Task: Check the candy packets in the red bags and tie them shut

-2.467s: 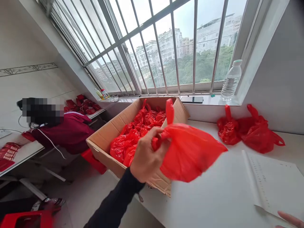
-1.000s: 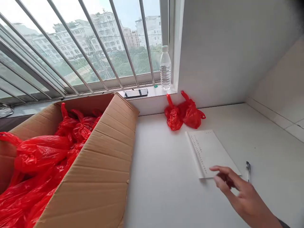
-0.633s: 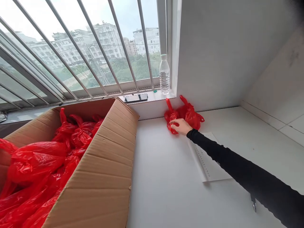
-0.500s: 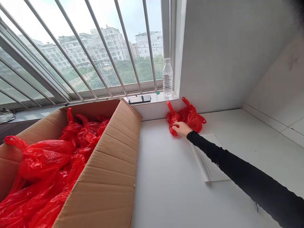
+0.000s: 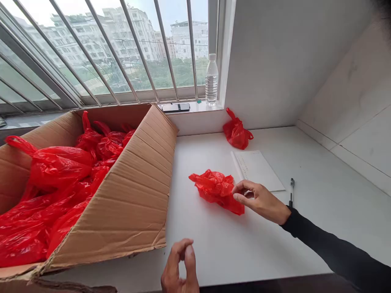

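A small knotted red plastic bag (image 5: 214,188) lies on the white tabletop. At its right side, my right hand (image 5: 259,199) has thumb and forefinger pinched on the plastic. Lower down, near the table's front edge, my left hand (image 5: 180,266) is raised with its thumb and forefinger tips together; nothing shows between them. It is apart from the bag. Another tied red bag (image 5: 237,134) stands against the wall at the back.
A cardboard box (image 5: 122,203) full of red bags (image 5: 62,167) occupies the left side. An open notebook (image 5: 259,169) and a pen (image 5: 291,191) lie to the right. On the windowsill are a phone (image 5: 175,107) and a water bottle (image 5: 211,81).
One red bag has come from beside the wall towards me, with my right hand at it. My left hand has entered from below. The view has tilted down, and the pen is uncovered.
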The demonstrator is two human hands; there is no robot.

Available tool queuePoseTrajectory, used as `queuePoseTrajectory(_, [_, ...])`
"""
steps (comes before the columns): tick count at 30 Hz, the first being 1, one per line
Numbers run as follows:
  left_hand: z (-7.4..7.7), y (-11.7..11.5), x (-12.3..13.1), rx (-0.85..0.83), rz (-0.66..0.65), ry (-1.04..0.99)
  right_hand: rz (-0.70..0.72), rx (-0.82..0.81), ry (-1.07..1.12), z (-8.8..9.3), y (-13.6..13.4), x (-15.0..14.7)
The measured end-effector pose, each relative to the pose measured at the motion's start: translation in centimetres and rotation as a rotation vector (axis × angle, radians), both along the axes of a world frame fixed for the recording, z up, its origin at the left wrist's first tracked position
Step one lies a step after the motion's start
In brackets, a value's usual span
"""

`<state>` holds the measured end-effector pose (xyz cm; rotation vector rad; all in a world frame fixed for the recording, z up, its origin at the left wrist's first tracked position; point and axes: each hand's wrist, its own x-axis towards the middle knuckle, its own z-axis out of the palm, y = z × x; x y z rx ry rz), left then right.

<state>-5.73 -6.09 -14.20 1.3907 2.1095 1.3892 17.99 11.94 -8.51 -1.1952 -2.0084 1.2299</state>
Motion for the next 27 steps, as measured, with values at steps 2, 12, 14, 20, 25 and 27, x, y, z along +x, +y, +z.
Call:
queuePoseTrajectory(2, [-0.3,2.3,0.2,0.056,-0.019,0.029,0.013,-0.010,-0.007,-0.2,-2.5,1.3])
queuePoseTrajectory(12, [0.6,6.7,2.4,0.084,-0.461,0.222,-0.034,0.068,-0.105,-1.1,-6.8,4.4])
queuePoseTrajectory(14, [0.5,5.8,1.3,0.068,-0.341,0.195,-0.164,0.043,-0.126,-1.4,-7.0,5.5])
queuePoseTrajectory(20, [2.1,4.0,1.5,0.077,-0.302,0.100,-0.291,0.245,-0.145,-2.6,-8.2,5.4])
queuePoseTrajectory(25, [3.0,4.5,3.5,0.090,-0.413,0.061,-0.119,0.265,-0.123,-2.0,-8.3,2.6])
queuePoseTrajectory(27, [3.1,4.6,3.1,0.087,-0.342,0.012,-0.176,0.211,-0.086,-1.5,-8.0,2.9])
